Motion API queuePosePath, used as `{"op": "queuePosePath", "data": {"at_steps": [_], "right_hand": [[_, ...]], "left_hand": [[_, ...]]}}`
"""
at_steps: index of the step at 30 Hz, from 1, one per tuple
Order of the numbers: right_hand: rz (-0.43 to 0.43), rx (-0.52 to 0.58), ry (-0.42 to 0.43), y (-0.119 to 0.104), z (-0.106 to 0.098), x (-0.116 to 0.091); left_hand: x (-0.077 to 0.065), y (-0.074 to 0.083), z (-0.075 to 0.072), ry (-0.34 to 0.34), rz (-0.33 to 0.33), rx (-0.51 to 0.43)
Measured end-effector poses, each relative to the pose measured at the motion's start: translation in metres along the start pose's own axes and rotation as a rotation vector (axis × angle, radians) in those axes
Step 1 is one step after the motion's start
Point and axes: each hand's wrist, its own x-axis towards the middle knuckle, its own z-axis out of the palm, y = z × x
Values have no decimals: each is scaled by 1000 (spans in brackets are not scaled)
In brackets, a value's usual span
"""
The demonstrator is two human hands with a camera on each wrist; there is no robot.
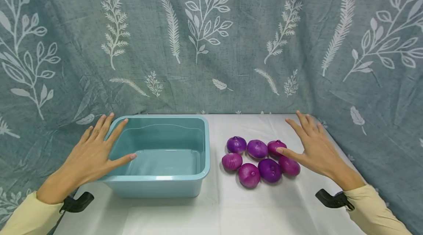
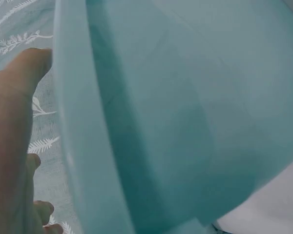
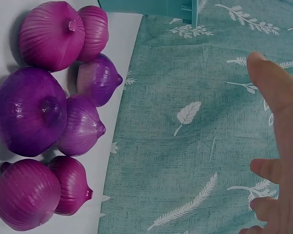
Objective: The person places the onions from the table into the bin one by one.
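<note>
A teal plastic basin (image 1: 158, 187) stands on the left of the table, with nothing lying inside. My left hand (image 1: 90, 154), fingers spread, hovers over its left side and overlaps the rim in the head view. Several purple onions (image 1: 249, 175) lie in a loose cluster right of the basin. Above their right edge my right hand (image 1: 315, 148) is spread with straight fingers and holds nothing. Its thumb overlaps one of the back onions (image 1: 275, 146) in the head view. In the right wrist view the onions (image 3: 51, 36) lie apart from the hand.
A white cloth (image 1: 218, 213) covers the table. Blue-green fabric with white leaf prints (image 1: 231, 44) hangs behind the table and along both sides. Black straps with mounts (image 1: 333, 198) sit on both wrists.
</note>
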Motion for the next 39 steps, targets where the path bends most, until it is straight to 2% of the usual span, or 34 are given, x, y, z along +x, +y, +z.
{"op": "queuePosePath", "data": {"at_steps": [3,7,12,16,23,30,35,39], "right_hand": [[3,19,-2,0,1,0],[24,63,2,-1,3,-1],[27,104,40,-1,7,-5],[24,134,51,1,10,-8],[32,181,28,8,16,-14],[44,196,14,20,23,-22],[61,212,7,29,29,-29],[90,218,-3,38,34,-34]], "left_hand": [[1,-1,0,1,5,-8],[2,-6,0,46,7,-57],[-1,-15,3,153,-34,-191],[-5,-26,8,185,-69,-319],[-14,-40,15,109,-154,-495],[-26,-53,19,18,-198,-722],[-33,-65,26,-31,-221,-823],[-36,-74,34,-59,-202,-916]]}}
